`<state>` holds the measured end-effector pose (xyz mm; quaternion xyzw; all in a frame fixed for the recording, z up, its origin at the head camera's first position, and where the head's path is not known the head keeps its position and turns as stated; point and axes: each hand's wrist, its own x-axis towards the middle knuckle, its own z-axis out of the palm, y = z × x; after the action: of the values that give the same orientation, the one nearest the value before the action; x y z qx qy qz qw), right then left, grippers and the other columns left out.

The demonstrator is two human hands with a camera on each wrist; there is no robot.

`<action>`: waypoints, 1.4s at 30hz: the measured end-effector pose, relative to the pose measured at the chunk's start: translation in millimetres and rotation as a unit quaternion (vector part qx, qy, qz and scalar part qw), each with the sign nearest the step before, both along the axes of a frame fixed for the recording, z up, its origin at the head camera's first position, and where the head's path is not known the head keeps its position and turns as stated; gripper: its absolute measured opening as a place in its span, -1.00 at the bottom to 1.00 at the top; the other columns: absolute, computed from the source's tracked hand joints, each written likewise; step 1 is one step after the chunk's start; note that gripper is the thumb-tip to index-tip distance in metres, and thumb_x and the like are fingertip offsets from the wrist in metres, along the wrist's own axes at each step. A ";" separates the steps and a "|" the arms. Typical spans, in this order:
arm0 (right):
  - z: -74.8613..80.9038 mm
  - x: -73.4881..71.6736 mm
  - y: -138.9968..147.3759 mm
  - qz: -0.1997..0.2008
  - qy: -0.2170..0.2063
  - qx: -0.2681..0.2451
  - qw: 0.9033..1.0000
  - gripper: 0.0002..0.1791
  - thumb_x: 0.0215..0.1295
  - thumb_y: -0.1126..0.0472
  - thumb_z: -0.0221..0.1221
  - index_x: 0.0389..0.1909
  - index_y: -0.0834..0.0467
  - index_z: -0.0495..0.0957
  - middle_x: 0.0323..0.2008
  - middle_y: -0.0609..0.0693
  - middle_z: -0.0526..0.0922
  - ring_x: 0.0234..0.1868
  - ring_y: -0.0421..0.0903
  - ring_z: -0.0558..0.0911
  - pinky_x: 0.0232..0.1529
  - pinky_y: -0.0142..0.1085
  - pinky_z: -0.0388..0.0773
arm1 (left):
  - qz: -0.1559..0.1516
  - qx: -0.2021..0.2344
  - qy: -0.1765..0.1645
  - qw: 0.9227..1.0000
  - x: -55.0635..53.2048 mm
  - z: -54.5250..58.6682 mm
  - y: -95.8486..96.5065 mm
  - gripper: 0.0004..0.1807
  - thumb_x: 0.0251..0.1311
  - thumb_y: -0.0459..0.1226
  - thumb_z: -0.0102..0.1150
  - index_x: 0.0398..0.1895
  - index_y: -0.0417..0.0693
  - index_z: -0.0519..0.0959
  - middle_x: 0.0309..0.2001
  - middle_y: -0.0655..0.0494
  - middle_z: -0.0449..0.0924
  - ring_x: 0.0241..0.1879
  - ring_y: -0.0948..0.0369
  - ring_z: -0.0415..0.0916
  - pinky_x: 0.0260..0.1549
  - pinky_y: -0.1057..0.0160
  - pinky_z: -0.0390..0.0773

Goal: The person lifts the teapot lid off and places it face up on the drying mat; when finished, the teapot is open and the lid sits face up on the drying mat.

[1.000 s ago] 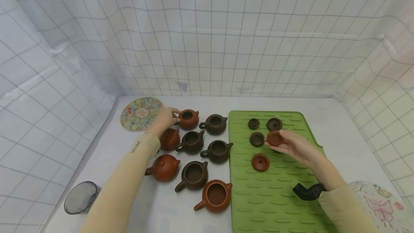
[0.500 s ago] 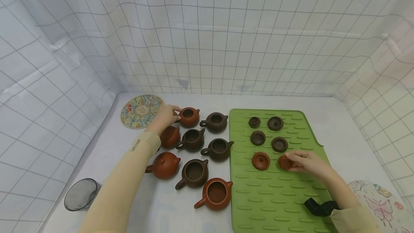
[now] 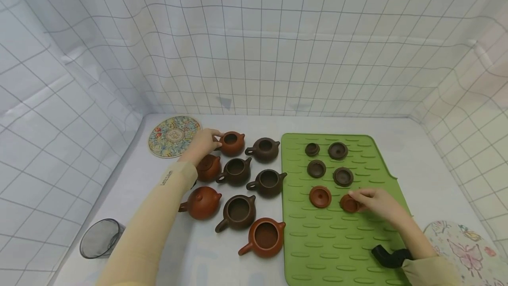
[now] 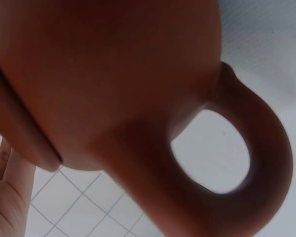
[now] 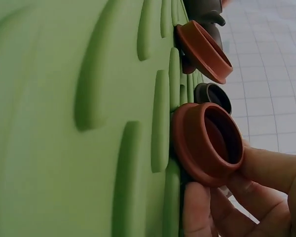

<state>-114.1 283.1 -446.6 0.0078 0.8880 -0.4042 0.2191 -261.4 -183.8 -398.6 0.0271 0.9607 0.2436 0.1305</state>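
Note:
My left hand holds a small red-brown clay teapot at its handle, at the back of the table; the pot has no lid on. In the left wrist view a lidded red-brown teapot fills most of the picture, its looped handle to the right. On the green mat, my right hand pinches a small red-brown teapot lid between thumb and fingers. That lid lies upside down, hollow side up, low against the mat. Beside it rests a larger red-brown lid, also upturned.
Several dark lids, such as one, lie upturned farther back on the mat. Dark and red-brown teapots, including a lidless one, stand in rows left of the mat. A patterned round mat lies back left, a glass front left.
My right hand has brought the small red-brown lid toward me, from over the dark lids down to the mat beside the larger red-brown lid. The left hand stays at the teapot.

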 end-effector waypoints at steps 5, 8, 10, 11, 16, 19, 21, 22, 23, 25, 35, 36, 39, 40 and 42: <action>-1.2 0.5 0.0 0.011 0.024 0.020 0.999 -0.49 0.51 -0.09 -0.01 0.07 0.26 0.63 -0.08 0.20 0.72 -0.13 0.06 0.72 -0.02 0.06 0.59 | 0.006 0.006 0.000 1.000 0.7 -1.0 -0.1 -0.56 0.37 -0.35 0.13 0.30 -0.22 0.47 0.02 -0.30 0.63 -0.05 -0.08 0.64 -0.02 0.02 0.61; -1.7 0.5 0.0 0.010 0.024 0.019 0.999 -0.43 0.53 -0.10 -0.04 0.14 0.31 0.57 -0.02 0.28 0.68 -0.08 0.14 0.71 0.04 0.14 0.55 | 0.008 0.006 0.002 1.000 0.2 -2.1 -0.4 -0.56 0.37 -0.35 0.12 0.31 -0.21 0.47 0.03 -0.30 0.63 -0.04 -0.08 0.64 -0.01 0.01 0.61; -1.6 1.0 -0.1 0.005 0.019 0.016 1.000 -0.41 0.53 -0.11 -0.05 0.18 0.34 0.54 0.02 0.32 0.66 -0.04 0.18 0.69 0.08 0.17 0.51 | 0.005 0.003 0.006 1.000 0.0 -2.4 -0.3 -0.56 0.38 -0.34 0.12 0.31 -0.20 0.47 0.03 -0.29 0.63 -0.04 -0.08 0.64 -0.01 0.01 0.61; -1.6 1.3 -0.1 0.003 0.016 0.014 1.000 -0.40 0.53 -0.10 -0.05 0.19 0.35 0.52 0.03 0.34 0.65 -0.03 0.19 0.69 0.10 0.18 0.50 | 0.004 0.001 0.007 1.000 -0.1 -2.7 -0.4 -0.56 0.38 -0.34 0.12 0.31 -0.20 0.47 0.03 -0.29 0.63 -0.04 -0.08 0.64 -0.01 0.01 0.61; 1.5 1.2 -1.0 -0.004 0.012 0.021 1.000 -0.38 0.52 -0.14 -0.05 0.22 0.32 0.51 0.00 0.29 0.68 -0.05 0.14 0.70 0.08 0.15 0.52 | -0.001 -0.003 0.008 1.000 -0.7 -3.6 -1.1 -0.55 0.38 -0.33 0.13 0.31 -0.19 0.47 0.02 -0.28 0.64 -0.06 -0.07 0.64 -0.03 0.02 0.61; 5.8 -0.3 -2.9 0.001 0.028 0.024 0.999 -0.40 0.51 -0.16 -0.04 0.21 0.25 0.54 0.03 0.25 0.68 -0.03 0.13 0.69 0.06 0.10 0.55 | -0.006 -0.009 0.006 1.000 -1.0 -4.1 -1.7 -0.55 0.38 -0.33 0.12 0.32 -0.19 0.45 0.03 -0.28 0.63 -0.05 -0.06 0.63 -0.03 0.02 0.60; 10.6 -2.5 -5.6 0.008 0.043 0.012 0.999 -0.43 0.52 -0.13 -0.04 0.20 0.24 0.55 0.08 0.25 0.66 0.02 0.17 0.67 0.04 0.06 0.58 | -0.015 -0.012 0.006 1.000 -0.8 -4.0 -2.8 -0.54 0.39 -0.32 0.10 0.33 -0.19 0.44 0.05 -0.29 0.62 -0.03 -0.08 0.62 -0.03 0.02 0.60; 14.2 -3.8 -7.8 0.012 0.051 0.008 0.999 -0.44 0.52 -0.12 -0.04 0.20 0.24 0.55 0.11 0.25 0.64 0.06 0.20 0.65 0.05 0.07 0.57 | -0.021 -0.013 0.006 1.000 -0.5 -4.1 -3.7 -0.54 0.40 -0.32 0.10 0.34 -0.20 0.42 0.06 -0.30 0.61 -0.01 -0.09 0.61 -0.02 0.01 0.60; 17.7 -5.5 -10.3 0.017 0.060 0.005 0.998 -0.44 0.52 -0.11 -0.04 0.21 0.24 0.55 0.14 0.27 0.61 0.09 0.22 0.64 0.06 0.09 0.56 | -0.028 -0.015 0.008 0.999 0.1 -4.3 -4.4 -0.53 0.41 -0.31 0.09 0.35 -0.21 0.41 0.08 -0.31 0.59 0.02 -0.11 0.59 0.00 0.00 0.59; 26.1 -9.7 -16.9 0.021 0.075 0.004 0.997 -0.45 0.53 -0.11 -0.04 0.21 0.23 0.55 0.15 0.26 0.61 0.10 0.24 0.62 0.07 0.10 0.56 | -0.043 -0.014 0.014 0.999 2.3 -3.6 -6.3 -0.52 0.42 -0.29 0.07 0.36 -0.24 0.38 0.14 -0.34 0.54 0.11 -0.15 0.54 0.07 -0.03 0.56; 54.9 -36.8 -94.3 0.065 0.132 -0.072 0.986 -0.59 0.49 -0.10 0.03 0.10 0.04 0.65 0.06 0.05 0.69 0.15 0.09 0.61 0.14 0.04 0.54 | -0.091 0.043 0.092 0.991 45.0 21.5 -24.5 -0.55 0.42 -0.29 0.06 0.32 -0.24 0.44 0.25 -0.27 0.47 0.24 -0.19 0.41 0.18 -0.16 0.46; 56.9 -39.6 -105.4 0.075 0.131 -0.085 0.985 -0.60 0.48 -0.09 0.04 0.09 0.03 0.65 0.06 0.04 0.70 0.14 0.07 0.61 0.14 0.02 0.54 | -0.095 0.055 0.099 0.989 52.5 23.5 -27.8 -0.56 0.41 -0.30 0.07 0.30 -0.24 0.46 0.23 -0.25 0.50 0.23 -0.17 0.43 0.16 -0.14 0.49; 62.4 -47.6 -139.3 0.117 0.135 -0.115 0.977 -0.64 0.47 -0.04 0.07 0.07 0.04 0.66 0.03 0.01 0.71 0.13 0.01 0.63 0.12 -0.07 0.57 | -0.096 0.081 0.115 0.985 77.6 25.9 -38.3 -0.61 0.39 -0.31 0.11 0.24 -0.21 0.52 0.17 -0.21 0.55 0.18 -0.13 0.49 0.08 -0.06 0.57; 64.3 -49.5 -150.7 0.134 0.138 -0.120 0.974 -0.66 0.47 -0.02 0.09 0.06 0.05 0.66 0.02 0.01 0.71 0.11 -0.01 0.64 0.11 -0.09 0.58 | -0.094 0.087 0.120 0.984 86.5 26.1 -41.5 -0.63 0.38 -0.31 0.13 0.22 -0.21 0.54 0.15 -0.19 0.57 0.16 -0.11 0.50 0.06 -0.05 0.59; 67.2 -53.2 -173.1 0.164 0.145 -0.127 0.967 -0.69 0.46 0.02 0.11 0.05 0.05 0.67 -0.01 -0.02 0.73 0.07 -0.06 0.66 0.08 -0.16 0.60 | -0.090 0.088 0.133 0.983 103.3 24.4 -47.8 -0.66 0.36 -0.30 0.17 0.16 -0.18 0.59 0.11 -0.15 0.61 0.12 -0.08 0.55 0.01 -0.02 0.62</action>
<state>-167.3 110.0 -379.4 -0.2246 0.8410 -0.4687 0.1502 -158.1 -231.6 -374.2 0.1572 0.9379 0.3086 0.0196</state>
